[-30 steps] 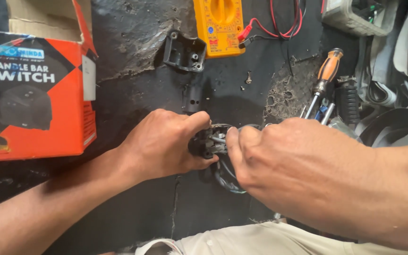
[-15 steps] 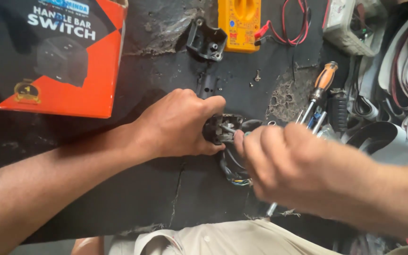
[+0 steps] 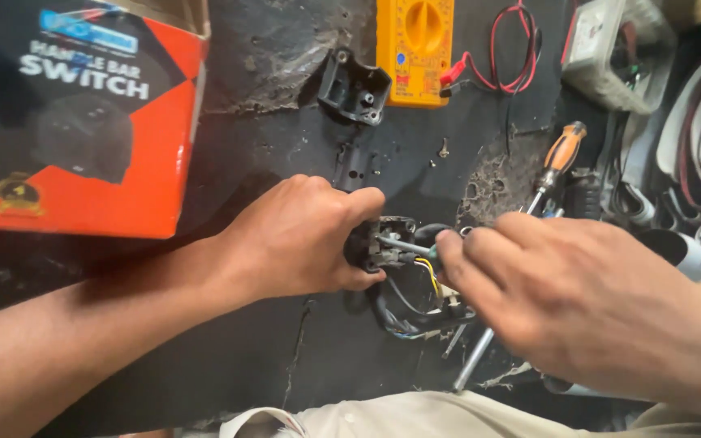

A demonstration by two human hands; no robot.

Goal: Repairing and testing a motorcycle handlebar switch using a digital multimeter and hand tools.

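My left hand (image 3: 302,239) grips a small black switch housing (image 3: 383,243) at the middle of the dark work surface. Coloured wires (image 3: 415,300) trail from it in a loop below. My right hand (image 3: 561,300) is closed around a thin tool whose metal shaft (image 3: 403,245) points left into the open side of the housing. The tool's handle is hidden in my right fist.
An orange and black cardboard box (image 3: 83,122) stands at the upper left. A loose black housing half (image 3: 353,88) and a yellow multimeter (image 3: 419,49) with red and black leads lie at the top. An orange-handled screwdriver (image 3: 557,158) and cluttered parts fill the right side.
The view has shifted, so the box and multimeter sit lower and to the right in frame. My right hand has pulled slightly away from the housing, exposing the tool's shaft.
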